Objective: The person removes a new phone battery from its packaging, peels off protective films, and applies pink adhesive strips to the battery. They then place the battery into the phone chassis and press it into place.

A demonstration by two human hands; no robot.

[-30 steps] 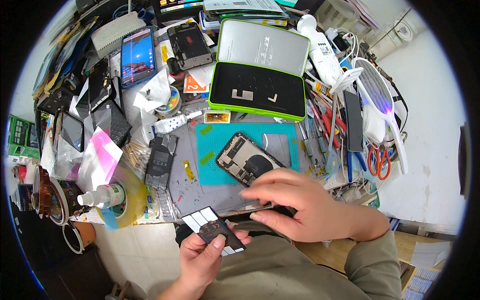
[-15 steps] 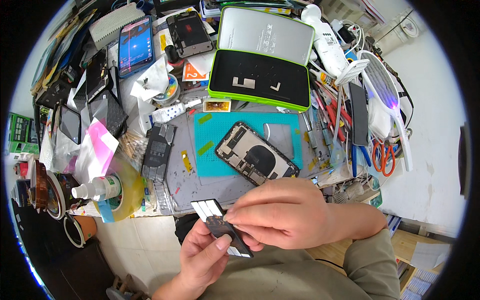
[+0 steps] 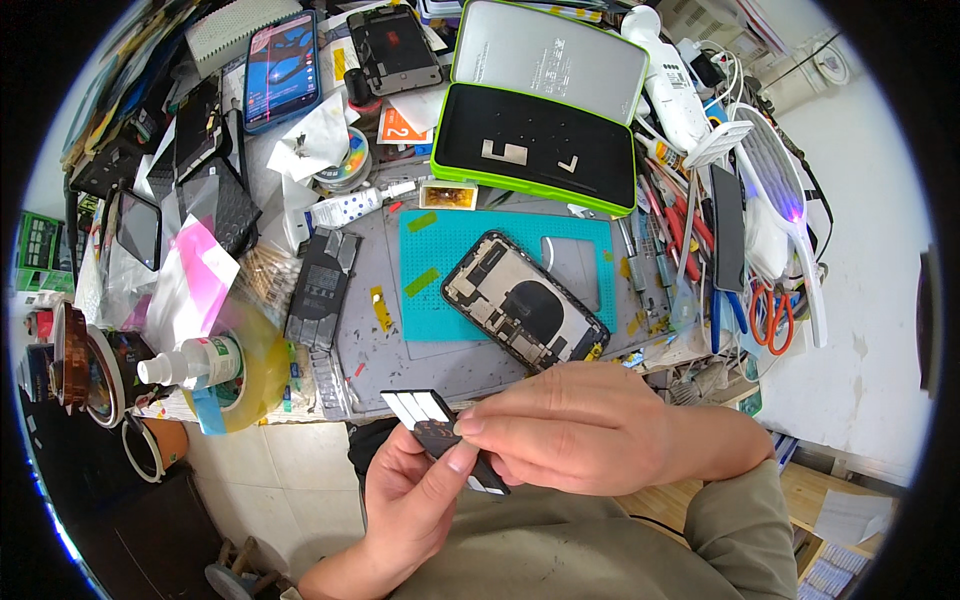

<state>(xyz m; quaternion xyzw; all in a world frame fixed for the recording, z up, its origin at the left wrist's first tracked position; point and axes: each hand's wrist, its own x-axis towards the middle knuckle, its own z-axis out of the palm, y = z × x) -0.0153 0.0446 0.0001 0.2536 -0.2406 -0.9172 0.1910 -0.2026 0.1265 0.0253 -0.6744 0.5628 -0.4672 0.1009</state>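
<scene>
Close to my body, a flat black phone battery with white adhesive strips across its ends is tilted above the bench's front edge. My left hand is closed around its lower part, the thumb lying on its face. Over it comes my right hand, thumb and forefinger pinched together at the battery's face; what they pinch is too small to make out. Just beyond my right hand an opened phone, its inside parts showing, lies slanted on a teal mat.
Left of the mat lies another black battery. Behind the mat stands an open green-edged case holding small metal pieces. At the right are screwdrivers and orange-handled scissors. A spray bottle stands by a yellow tape roll.
The view has shifted a little, so the bench things sit slightly right and higher. My right hand's pinched fingers have moved slightly along the battery, which is still in my left hand.
</scene>
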